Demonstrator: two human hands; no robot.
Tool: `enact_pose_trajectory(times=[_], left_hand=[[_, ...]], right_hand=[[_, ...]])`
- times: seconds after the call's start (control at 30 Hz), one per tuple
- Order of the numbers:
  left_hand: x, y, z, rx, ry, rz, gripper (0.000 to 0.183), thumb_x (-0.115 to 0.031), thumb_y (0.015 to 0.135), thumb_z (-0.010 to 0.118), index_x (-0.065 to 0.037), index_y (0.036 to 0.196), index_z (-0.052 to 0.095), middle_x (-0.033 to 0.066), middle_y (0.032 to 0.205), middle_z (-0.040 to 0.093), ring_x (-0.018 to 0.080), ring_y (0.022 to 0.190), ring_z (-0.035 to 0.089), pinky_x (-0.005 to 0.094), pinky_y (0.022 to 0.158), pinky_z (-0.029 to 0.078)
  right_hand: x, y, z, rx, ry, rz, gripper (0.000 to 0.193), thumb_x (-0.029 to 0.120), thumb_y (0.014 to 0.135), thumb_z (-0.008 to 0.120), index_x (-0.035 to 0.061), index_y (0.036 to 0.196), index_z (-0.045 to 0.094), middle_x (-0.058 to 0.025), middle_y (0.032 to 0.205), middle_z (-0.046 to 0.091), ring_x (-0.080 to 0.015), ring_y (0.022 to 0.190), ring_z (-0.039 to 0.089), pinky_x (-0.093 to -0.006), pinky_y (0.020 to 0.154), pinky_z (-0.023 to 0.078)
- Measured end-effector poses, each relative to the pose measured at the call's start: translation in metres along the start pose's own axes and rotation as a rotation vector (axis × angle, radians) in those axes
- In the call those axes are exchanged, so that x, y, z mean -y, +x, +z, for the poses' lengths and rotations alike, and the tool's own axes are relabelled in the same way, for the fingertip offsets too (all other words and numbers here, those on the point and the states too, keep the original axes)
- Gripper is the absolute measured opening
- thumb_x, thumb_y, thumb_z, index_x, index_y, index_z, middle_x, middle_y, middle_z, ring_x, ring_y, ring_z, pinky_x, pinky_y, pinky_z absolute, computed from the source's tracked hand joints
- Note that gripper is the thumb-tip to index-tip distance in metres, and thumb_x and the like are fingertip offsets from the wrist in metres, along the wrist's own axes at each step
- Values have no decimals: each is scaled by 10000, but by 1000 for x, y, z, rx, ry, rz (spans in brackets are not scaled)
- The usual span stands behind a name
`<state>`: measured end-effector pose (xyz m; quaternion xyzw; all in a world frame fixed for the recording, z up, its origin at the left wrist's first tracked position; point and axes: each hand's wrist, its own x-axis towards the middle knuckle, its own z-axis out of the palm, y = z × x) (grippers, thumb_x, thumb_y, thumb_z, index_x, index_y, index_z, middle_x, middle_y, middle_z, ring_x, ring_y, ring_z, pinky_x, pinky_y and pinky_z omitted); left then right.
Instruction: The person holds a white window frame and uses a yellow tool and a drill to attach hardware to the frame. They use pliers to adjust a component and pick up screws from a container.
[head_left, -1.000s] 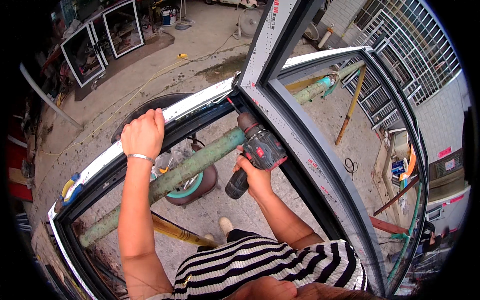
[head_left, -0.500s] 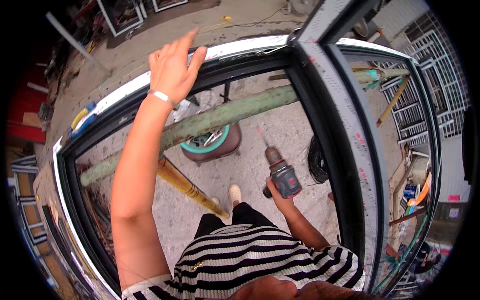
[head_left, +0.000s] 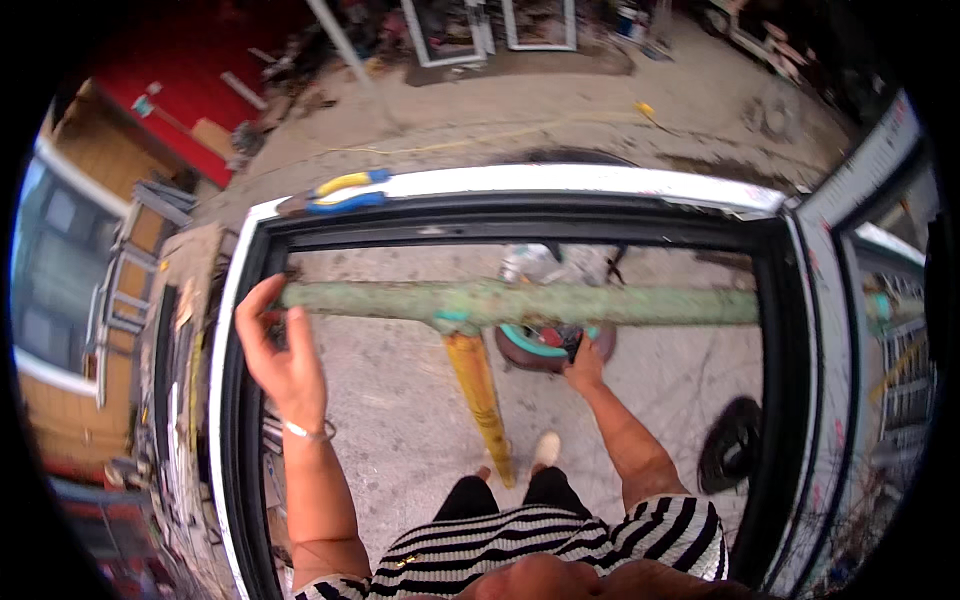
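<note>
My left hand (head_left: 282,358) is at the left side of a black-and-white window frame (head_left: 560,180). Its fingers are bent and apart from the thumb, with nothing between them; whether it touches the frame is unclear. Inside the frame opening, lower down, my right hand (head_left: 586,366) is closed round the handle of a cordless drill (head_left: 572,346). Most of the drill is hidden behind a green pipe (head_left: 640,305), over a teal-rimmed basin (head_left: 520,340). Pliers with yellow and blue handles (head_left: 345,192) lie on the frame's far left corner.
A yellow post (head_left: 472,390) slants under the green pipe. On the floor at right lies a black coil (head_left: 730,445). A frame bar (head_left: 820,290) bounds the opening at right. White-framed windows (head_left: 445,35) stand at the back, and a yellow cable (head_left: 480,138) crosses the ground.
My view has turned left. My left hand has moved from the far rail to the frame's left side. My right hand has carried the drill forward, under the pipe, to the basin.
</note>
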<state>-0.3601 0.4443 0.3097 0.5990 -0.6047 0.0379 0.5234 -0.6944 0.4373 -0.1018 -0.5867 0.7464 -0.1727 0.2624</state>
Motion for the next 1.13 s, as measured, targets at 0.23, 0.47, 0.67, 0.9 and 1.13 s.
enact_pose_trajectory(times=[0.23,0.47,0.67,0.9,1.13], left_hand=[[8,84,33,400,524,487,802,-194,693,803,-92,1385,412,149,1397,441,355,1302,394,464,1096,291],[88,132,65,770,464,529,654,46,760,658,-29,1356,401,231,1254,518,423,1176,496,420,1028,373],[10,68,29,453,418,565,326,-12,771,539,-53,1092,570,146,973,584,326,850,521,362,775,414],[-72,-96,87,1262,31,1191,399,-259,809,543,-155,1191,591,-48,954,553,133,920,538,337,905,417],[-45,-160,124,1123,51,1003,521,-212,819,525,-87,1324,506,118,1348,493,272,1281,449,496,1146,220]], right_hand=[[40,130,64,-249,-507,-402,572,225,769,696,20,1267,504,-190,1234,561,-361,1066,566,-462,913,457],[8,113,78,-348,-527,-269,488,244,810,667,30,1230,542,-172,1197,597,-329,1034,595,-444,883,480],[33,-10,57,177,773,-19,414,371,920,578,29,1154,600,-146,1063,664,-243,941,651,-372,779,530],[108,-148,-147,1251,1956,-68,513,401,964,537,-22,1250,482,-202,1073,646,-220,873,667,-337,713,541],[38,-168,-100,912,1653,314,527,318,873,688,1,1236,472,-202,1082,643,-231,764,683,-323,641,563]])
